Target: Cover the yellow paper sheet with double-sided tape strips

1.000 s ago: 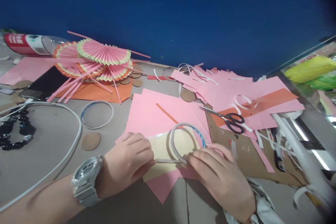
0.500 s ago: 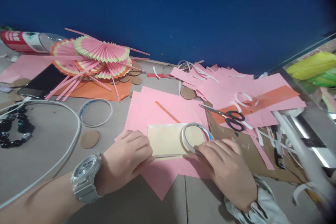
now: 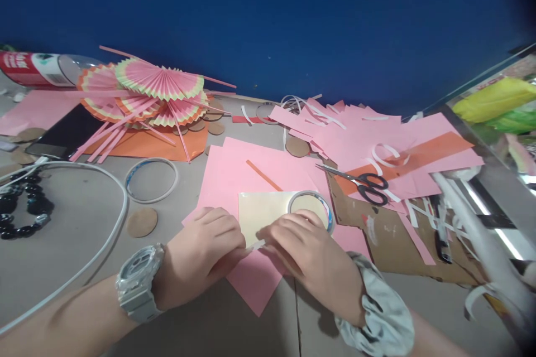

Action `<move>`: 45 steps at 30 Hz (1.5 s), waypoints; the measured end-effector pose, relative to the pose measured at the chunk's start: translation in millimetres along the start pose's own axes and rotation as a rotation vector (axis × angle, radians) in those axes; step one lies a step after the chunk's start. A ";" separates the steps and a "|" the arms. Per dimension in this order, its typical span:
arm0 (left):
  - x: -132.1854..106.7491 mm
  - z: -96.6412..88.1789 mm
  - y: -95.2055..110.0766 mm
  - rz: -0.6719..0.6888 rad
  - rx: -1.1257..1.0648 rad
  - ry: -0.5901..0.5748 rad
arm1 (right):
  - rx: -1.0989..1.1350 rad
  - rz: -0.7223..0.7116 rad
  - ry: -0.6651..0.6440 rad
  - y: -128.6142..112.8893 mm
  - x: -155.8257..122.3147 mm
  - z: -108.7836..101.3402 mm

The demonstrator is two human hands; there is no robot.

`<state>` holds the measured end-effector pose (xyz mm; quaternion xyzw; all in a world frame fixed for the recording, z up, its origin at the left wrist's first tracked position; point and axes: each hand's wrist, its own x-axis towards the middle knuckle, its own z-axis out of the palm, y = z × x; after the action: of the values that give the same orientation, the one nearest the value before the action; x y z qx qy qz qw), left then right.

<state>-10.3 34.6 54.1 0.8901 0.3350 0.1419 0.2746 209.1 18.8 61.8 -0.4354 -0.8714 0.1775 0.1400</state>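
Observation:
A pale yellow sheet of paper (image 3: 259, 209) lies on pink paper (image 3: 255, 284) in front of me. My left hand (image 3: 207, 245) is closed at its lower left edge, fingers curled and thumb against the paper. Close beside it, my right hand (image 3: 312, 259) has its fingers together on the same lower edge, where a short white tape strip (image 3: 257, 244) shows between the hands. A tape roll (image 3: 329, 213) with a blue-printed core rests on the yellow sheet's right part, partly behind my right fingers. My fingertips partly cover the edge.
Scissors (image 3: 364, 183) and pink paper sheets (image 3: 339, 139) lie at right, near a cutter knife (image 3: 441, 237) on cardboard (image 3: 402, 256). Pleated paper fans (image 3: 163, 81), a second tape roll (image 3: 176, 181), a phone (image 3: 62, 134), a cable (image 3: 125, 201) and a bottle (image 3: 46, 68) are at left.
My right hand has moved left along the yellow sheet's lower edge, away from the tape roll's side and close to my left hand. My left hand has stayed nearly still.

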 end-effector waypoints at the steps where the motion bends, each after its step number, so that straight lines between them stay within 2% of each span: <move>1: 0.0 -0.2 -0.2 -0.025 -0.019 0.021 | 0.042 0.017 -0.032 1.1 3.0 1.5; 3: 0.3 -1.3 -1.2 -0.092 -0.083 0.055 | 0.120 0.039 -0.072 5.3 6.6 3.3; 6: 1.7 -4.9 -3.6 -0.203 -0.167 0.096 | 0.176 0.044 -0.060 11.0 6.9 4.5; 9: 2.9 -7.0 -6.4 -0.260 -0.137 0.157 | 0.188 0.045 -0.045 12.4 4.9 4.2; 11: 2.7 -4.9 -8.3 -0.207 -0.022 0.135 | 0.195 0.054 -0.046 13.0 3.9 2.5; 15: 1.9 4.7 -12.0 -0.043 0.294 -0.048 | 0.195 0.046 -0.049 19.1 3.5 -3.4; 18: 0.7 9.3 -12.7 -0.023 0.383 -0.125 | 0.162 0.064 -0.050 24.3 3.7 -6.8; 22: -7.5 10.8 -9.5 -0.064 0.443 -0.079 | 0.099 0.080 -0.026 24.8 2.7 -5.6; 27: -26.6 8.1 -10.7 -0.020 0.510 -0.057 | 0.006 0.028 0.018 21.6 -0.7 -1.3; 33: -45.8 3.5 -16.8 0.004 0.563 -0.061 | 0.097 0.103 0.028 20.4 1.1 -5.2; 36: -47.5 7.7 -10.3 -0.027 0.523 -0.035 | 0.084 0.116 -0.022 17.8 8.7 -6.2; 41: -39.8 15.8 1.8 -0.030 0.421 -0.075 | 0.058 0.066 -0.170 10.6 26.1 -3.5; 45: -37.3 15.9 0.6 -0.004 0.387 -0.069 | 0.114 0.169 -0.156 4.5 33.4 -0.6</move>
<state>-30.4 2.8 39.1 0.9299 0.3483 0.0439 0.1101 193.0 48.4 63.4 -0.4833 -0.8284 0.2713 0.0807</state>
